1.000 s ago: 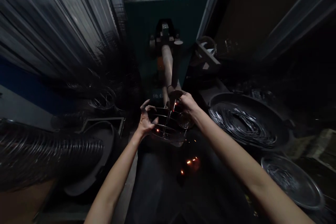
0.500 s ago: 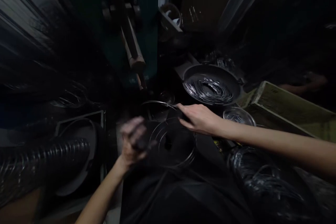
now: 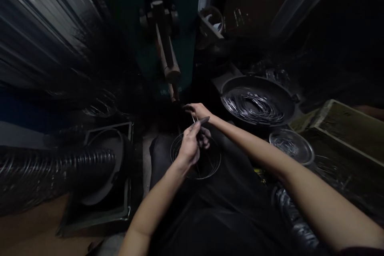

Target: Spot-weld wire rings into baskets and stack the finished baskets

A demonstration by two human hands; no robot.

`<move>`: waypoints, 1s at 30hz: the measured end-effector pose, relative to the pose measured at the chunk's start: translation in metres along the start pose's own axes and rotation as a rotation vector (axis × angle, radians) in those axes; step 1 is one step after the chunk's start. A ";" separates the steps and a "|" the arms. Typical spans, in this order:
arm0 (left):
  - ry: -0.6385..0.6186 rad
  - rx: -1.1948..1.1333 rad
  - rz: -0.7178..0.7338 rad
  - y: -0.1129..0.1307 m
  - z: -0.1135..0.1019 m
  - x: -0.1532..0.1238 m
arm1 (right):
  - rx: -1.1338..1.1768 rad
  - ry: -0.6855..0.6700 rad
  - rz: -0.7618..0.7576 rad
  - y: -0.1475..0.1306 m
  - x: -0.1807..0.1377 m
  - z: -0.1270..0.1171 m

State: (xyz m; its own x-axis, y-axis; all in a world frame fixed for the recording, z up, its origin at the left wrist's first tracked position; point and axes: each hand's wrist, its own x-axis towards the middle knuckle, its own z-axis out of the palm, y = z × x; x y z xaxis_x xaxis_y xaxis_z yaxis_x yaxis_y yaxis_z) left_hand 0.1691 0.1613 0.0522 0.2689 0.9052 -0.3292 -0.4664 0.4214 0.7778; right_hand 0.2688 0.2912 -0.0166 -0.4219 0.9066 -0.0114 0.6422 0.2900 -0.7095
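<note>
A thin metal wire ring [image 3: 220, 156], looped several times, hangs over my lap. My left hand [image 3: 190, 142] is closed at its upper side, fingers curled around the wire. A dark tapered piece [image 3: 205, 121] sticks out by the left thumb; I cannot tell what it is. Just beyond, my right hand [image 3: 198, 109] pinches the upper part of the wire, its fingertips close to the lower tip of a rod-like machine arm [image 3: 173, 72]. Shadow hides the exact contact there.
To the right stand a dark round pan [image 3: 258, 80] of wire rings, a clear bowl [image 3: 307, 154] of small metal pieces and a yellowish box [image 3: 354, 128]. On the left, many rings hang on a horizontal holder [image 3: 99, 164] with a round end plate.
My left hand has moved up and right to the wire, its fingers now curled. My right hand has moved forward and left, toward the machine tip. The view has shifted slightly.
</note>
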 end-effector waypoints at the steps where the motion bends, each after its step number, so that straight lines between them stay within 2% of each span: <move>1: -0.008 0.008 -0.015 -0.001 -0.006 0.008 | -0.037 -0.009 0.019 0.001 0.004 0.001; 4: -0.050 0.162 -0.032 0.002 -0.032 0.017 | -0.194 -0.046 0.137 0.001 0.000 -0.007; 7: -0.122 0.316 -0.037 0.008 -0.055 0.015 | -0.246 0.024 0.132 -0.008 -0.033 -0.017; 9: -0.142 0.373 -0.013 0.010 -0.061 0.015 | -0.091 0.055 0.078 -0.018 -0.067 -0.019; 10: -0.128 0.416 0.017 0.010 -0.061 0.015 | 0.035 0.030 0.057 -0.025 -0.085 -0.018; 13: -0.027 0.657 0.161 0.012 -0.053 0.019 | 0.344 -0.166 0.066 -0.045 -0.130 -0.005; 15: -0.032 0.816 0.205 0.018 -0.048 0.021 | 0.404 -0.257 0.104 -0.055 -0.146 0.010; 18: -0.140 0.917 0.207 0.022 -0.054 0.010 | 0.415 -0.299 0.107 -0.058 -0.152 0.029; 20: -0.134 0.964 0.280 0.012 -0.067 -0.012 | 0.436 -0.313 0.059 -0.054 -0.152 0.035; 22: -0.092 1.080 0.411 -0.015 -0.088 -0.041 | 0.445 -0.323 0.051 -0.050 -0.152 0.035; 24: -0.163 1.329 0.508 -0.051 -0.113 -0.067 | 0.452 -0.337 0.079 -0.046 -0.153 0.032; 25: -0.231 1.472 0.495 -0.068 -0.125 -0.075 | 0.462 -0.332 0.084 -0.045 -0.153 0.031; 27: -0.307 1.703 0.465 -0.093 -0.146 -0.078 | 0.495 -0.275 0.072 -0.044 -0.148 0.027; 30: -0.293 1.821 0.488 -0.098 -0.161 -0.054 | 0.540 -0.097 0.127 -0.042 -0.127 0.018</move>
State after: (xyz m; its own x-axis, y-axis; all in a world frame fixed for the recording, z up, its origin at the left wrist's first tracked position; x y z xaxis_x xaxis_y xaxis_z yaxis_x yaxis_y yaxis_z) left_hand 0.0644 0.0798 -0.0927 0.6115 0.7912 -0.0025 0.7373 -0.5687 0.3648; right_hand 0.2836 0.1583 0.0017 -0.4356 0.8845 -0.1670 0.2838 -0.0411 -0.9580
